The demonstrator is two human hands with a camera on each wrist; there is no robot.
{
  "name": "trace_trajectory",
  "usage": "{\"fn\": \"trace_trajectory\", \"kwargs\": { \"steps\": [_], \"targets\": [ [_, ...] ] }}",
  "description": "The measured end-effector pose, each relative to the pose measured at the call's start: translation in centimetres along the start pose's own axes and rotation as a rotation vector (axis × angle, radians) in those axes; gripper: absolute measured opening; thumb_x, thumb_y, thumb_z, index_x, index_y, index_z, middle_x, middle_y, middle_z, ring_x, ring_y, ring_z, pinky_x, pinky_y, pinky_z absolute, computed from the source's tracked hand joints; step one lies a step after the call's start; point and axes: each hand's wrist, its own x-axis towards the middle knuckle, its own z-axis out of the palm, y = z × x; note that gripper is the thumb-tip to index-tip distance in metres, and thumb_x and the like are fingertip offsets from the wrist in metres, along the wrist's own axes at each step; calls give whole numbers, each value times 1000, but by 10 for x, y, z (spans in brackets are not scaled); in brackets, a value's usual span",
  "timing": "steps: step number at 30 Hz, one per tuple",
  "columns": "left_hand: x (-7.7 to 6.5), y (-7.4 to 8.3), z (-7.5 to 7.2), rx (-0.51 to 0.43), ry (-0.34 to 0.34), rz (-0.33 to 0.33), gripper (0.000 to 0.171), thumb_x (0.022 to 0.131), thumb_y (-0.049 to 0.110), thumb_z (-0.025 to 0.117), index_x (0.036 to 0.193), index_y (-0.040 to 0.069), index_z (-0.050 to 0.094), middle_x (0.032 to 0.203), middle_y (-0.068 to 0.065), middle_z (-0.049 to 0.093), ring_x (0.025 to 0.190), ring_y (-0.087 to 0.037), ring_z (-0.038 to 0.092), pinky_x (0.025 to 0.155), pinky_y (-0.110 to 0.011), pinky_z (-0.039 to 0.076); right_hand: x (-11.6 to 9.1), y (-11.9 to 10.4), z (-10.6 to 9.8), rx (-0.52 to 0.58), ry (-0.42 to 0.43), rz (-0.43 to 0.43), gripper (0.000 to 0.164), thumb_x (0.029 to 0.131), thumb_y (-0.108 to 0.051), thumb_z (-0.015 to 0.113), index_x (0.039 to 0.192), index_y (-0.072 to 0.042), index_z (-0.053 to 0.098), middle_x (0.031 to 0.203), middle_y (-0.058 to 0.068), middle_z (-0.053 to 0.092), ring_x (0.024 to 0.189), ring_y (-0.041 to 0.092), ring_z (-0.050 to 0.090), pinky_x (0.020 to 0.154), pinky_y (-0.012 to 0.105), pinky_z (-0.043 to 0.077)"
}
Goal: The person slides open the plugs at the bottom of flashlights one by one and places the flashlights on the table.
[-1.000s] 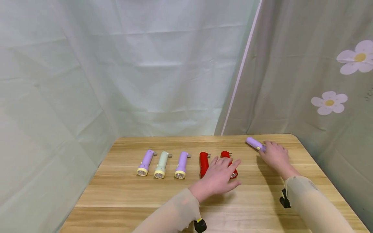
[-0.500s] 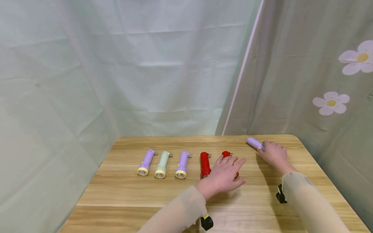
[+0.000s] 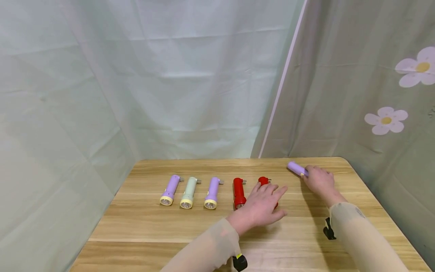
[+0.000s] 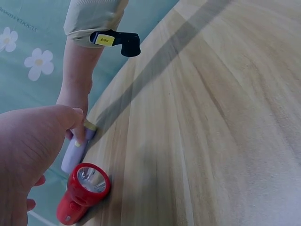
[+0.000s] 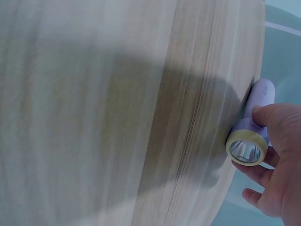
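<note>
At the back right, my right hand (image 3: pixel 318 182) grips a purple flashlight (image 3: pixel 296 168). In the right wrist view, thumb and fingers sit on either side of this flashlight (image 5: pixel 256 106), just behind its yellow-rimmed lens. My left hand (image 3: pixel 261 207), fingers spread, is over a red flashlight (image 3: pixel 263 180) and hides most of its body in the head view. The left wrist view shows that red flashlight (image 4: pixel 83 190) lying by the left hand (image 4: pixel 33 146), its lens uncovered. A second red flashlight (image 3: pixel 239 190) lies just left of the left hand.
On the wooden table (image 3: pixel 142 226), a purple flashlight (image 3: pixel 171 187), a pale green flashlight (image 3: pixel 189 190) and another purple flashlight (image 3: pixel 213 190) lie in a row to the left, lenses toward me. Curtains (image 3: pixel 190 83) hang close behind the table's back edge.
My left hand has shifted slightly to the right over the red flashlight, uncovering more of the other red one. My right hand keeps its hold on the purple flashlight, almost unmoved.
</note>
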Motion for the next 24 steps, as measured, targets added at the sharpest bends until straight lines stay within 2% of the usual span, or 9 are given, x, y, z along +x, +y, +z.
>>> {"fn": "trace_trajectory", "kwargs": {
  "steps": [11,19,24],
  "targets": [
    [-11,4,0,-30,-24,25,76,98,63,53,163,33,26,157,3,41,144,-19,39,120,-51,24,-16,1,1,-26,29,-65,39,94,-25,71,120,4,64,110,26,68,97,43,65,80,65,40],
    [-21,11,1,-29,-42,83,77,97,64,53,162,33,27,156,4,40,144,-18,37,120,-49,25,-36,6,-3,-4,37,-101,38,91,-24,74,114,4,65,104,20,70,87,36,67,79,66,42],
    [-31,14,4,-26,-37,119,77,98,64,52,162,31,27,156,5,41,145,-18,37,120,-49,26,-49,8,-3,-2,37,-136,37,89,-25,74,113,2,65,97,14,71,78,26,63,75,61,44]
  ]
}}
